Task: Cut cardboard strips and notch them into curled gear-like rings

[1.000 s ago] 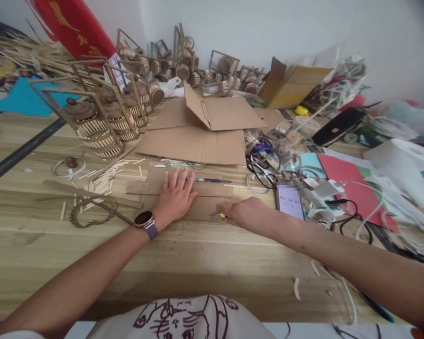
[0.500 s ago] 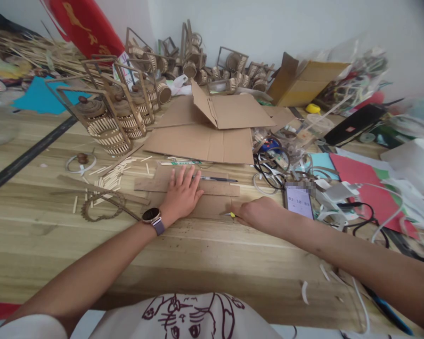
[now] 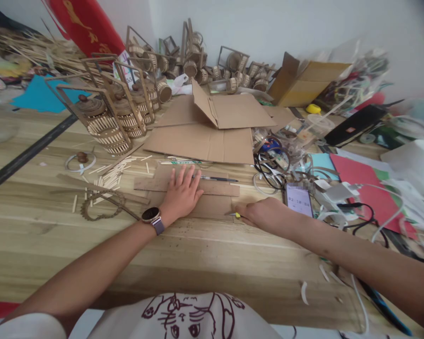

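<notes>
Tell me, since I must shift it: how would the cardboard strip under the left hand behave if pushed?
The cardboard strip looks thin and flat, so probably light and slides easily on the wooden table. The left hand pressing it flat suggests it shifts otherwise. Long and narrow, it likely bends when lifted.

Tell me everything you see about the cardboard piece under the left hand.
The cardboard piece is flat, brown and roughly rectangular, lying on the wooden table near a larger flattened box. The left hand presses palm-down on it; the right hand holds a yellow-tipped tool at its right edge. A pen lies along its far side.
</notes>
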### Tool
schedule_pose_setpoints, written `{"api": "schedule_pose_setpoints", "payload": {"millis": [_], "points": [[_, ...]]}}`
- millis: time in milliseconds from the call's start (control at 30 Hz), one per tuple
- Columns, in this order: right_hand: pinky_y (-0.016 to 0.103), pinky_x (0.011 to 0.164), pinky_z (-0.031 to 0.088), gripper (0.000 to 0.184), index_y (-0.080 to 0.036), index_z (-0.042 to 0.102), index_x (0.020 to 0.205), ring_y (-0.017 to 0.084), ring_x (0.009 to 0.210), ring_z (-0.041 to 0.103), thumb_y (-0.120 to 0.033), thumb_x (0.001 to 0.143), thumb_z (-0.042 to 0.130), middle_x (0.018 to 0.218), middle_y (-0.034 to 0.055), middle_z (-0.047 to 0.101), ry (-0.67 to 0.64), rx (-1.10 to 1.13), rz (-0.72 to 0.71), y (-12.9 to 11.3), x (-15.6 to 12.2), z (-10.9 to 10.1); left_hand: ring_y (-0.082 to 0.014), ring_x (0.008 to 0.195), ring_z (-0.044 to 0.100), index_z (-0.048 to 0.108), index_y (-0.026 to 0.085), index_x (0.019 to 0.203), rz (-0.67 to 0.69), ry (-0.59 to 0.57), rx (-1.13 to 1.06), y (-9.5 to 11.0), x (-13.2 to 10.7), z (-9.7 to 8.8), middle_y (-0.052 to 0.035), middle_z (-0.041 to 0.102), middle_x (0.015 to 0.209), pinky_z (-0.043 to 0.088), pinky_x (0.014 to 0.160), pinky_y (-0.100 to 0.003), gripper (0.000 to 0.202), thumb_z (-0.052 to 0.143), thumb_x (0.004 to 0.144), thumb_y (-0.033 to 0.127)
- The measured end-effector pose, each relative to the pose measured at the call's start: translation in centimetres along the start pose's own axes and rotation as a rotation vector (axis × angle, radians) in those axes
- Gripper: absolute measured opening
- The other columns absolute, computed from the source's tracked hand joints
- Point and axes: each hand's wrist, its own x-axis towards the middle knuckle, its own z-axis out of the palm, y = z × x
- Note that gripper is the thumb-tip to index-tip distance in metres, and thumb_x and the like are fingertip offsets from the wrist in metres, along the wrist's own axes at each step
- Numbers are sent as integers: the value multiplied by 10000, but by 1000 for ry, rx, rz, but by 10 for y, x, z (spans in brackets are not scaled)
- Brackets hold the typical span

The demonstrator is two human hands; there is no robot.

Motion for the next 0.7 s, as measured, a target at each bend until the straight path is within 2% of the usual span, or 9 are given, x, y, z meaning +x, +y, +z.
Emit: {"api": "schedule_pose_setpoints", "payload": {"millis": [167,367,533,700], "points": [[235,501,338,277,-210,599,1200,239,796,737,-256,979,438,885,91,767,-11,-13,-1,3,0,5,-411,1459,208,380,91,1489,-1,-5,-5,0,1,-1,-193,295,1577,163,1160,-639,573,390,1007,401],[239,521,358,245,-208,636,1086,222,777,731,-272,979,424,848,79,762,25,23,-25,10,-3,10,-405,1463,203,379,98,1488,-8,3,-22,0,1,1,-190,291,1580,151,1165,-642,572,398,1003,400],[239,521,349,247,-207,624,1110,228,799,730,-265,981,422,871,79,762,-8,13,-15,13,-4,16,-406,1465,195,379,99,1487,-6,3,-20,0,0,1,-186,295,1579,142,1167,-640,570,400,1002,396],[239,517,339,241,-218,610,1123,222,789,726,-266,975,427,879,72,761,18,26,-27,17,-5,23,-401,1463,202,376,106,1489,-9,0,-6,0,0,1,-180,301,1578,144,1168,-633,567,393,1003,399]]}}
